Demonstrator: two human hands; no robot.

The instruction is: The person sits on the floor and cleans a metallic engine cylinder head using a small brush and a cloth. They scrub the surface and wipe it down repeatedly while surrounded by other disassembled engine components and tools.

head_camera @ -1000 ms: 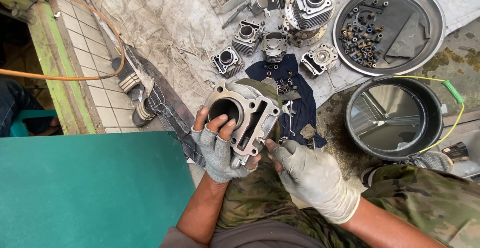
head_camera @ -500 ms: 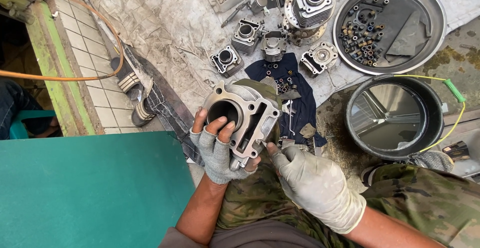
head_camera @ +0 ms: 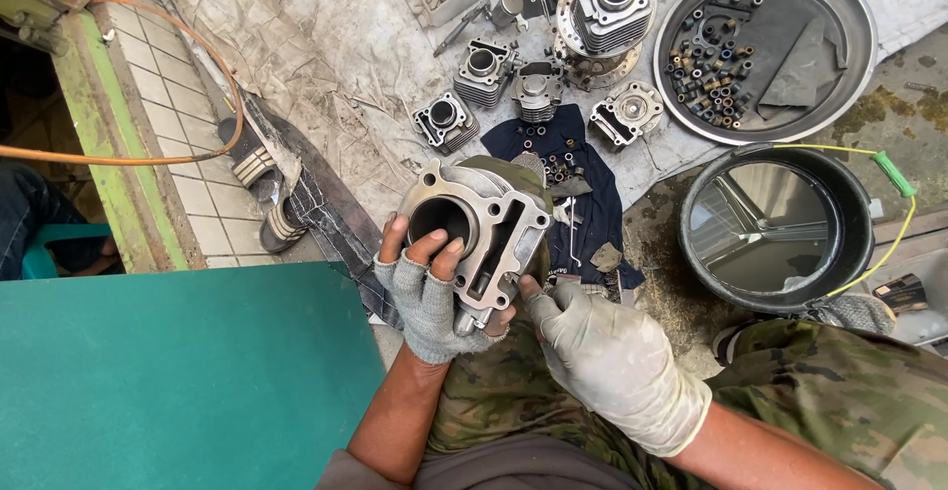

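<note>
My left hand [head_camera: 428,292], in a grey fingerless glove, grips a grey metal engine cylinder block [head_camera: 489,225] with its round bore facing up, fingertips hooked over the bore's rim. The block rests over my knee in camouflage trousers. My right hand [head_camera: 607,352], in a pale full glove, presses a small thin tool against the block's lower right edge; the tool is mostly hidden by the fingers.
Several smaller cylinder parts [head_camera: 481,67] lie on a dirty cloth ahead, with a dark blue rag [head_camera: 583,184] holding small bits. A round metal tray [head_camera: 849,75] with bolts sits top right, a black bucket [head_camera: 859,253] of liquid at right, a green board [head_camera: 178,381] at left.
My right hand has shifted slightly along the block's lower right edge with the tool. The left hand keeps its hold on the block.
</note>
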